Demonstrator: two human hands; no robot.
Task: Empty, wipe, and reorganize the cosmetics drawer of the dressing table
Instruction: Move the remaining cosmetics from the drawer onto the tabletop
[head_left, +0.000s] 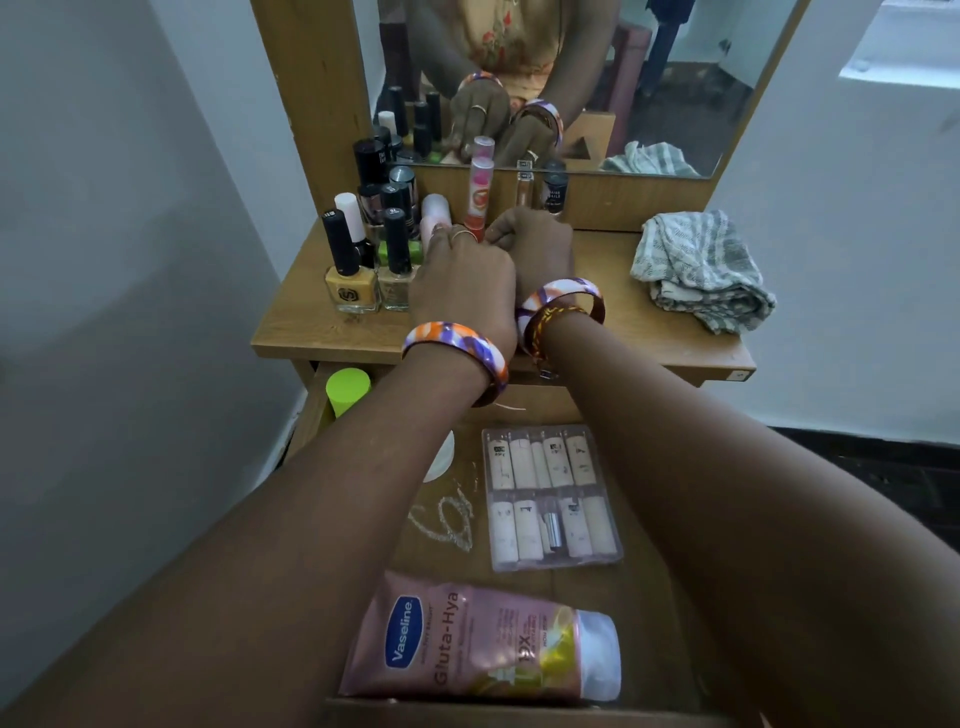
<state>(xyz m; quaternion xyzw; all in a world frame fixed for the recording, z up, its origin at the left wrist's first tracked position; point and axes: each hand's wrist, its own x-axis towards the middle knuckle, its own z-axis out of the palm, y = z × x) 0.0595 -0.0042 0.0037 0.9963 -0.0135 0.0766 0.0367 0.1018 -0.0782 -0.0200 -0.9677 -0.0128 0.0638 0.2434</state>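
At frame centre, both hands' fingers curl among upright small cosmetic tubes (475, 208) on the wooden bench (597, 322), grouping them; exact grasp unclear.

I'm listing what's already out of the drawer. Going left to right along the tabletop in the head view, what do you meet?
Nail polish bottles → left hand → right hand → folded striped cloth.

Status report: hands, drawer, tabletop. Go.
Left hand and right hand both at the pink-orange tube, grip unclear. Drawer open, lotion tube and vial pack inside. Cloth lies clear.
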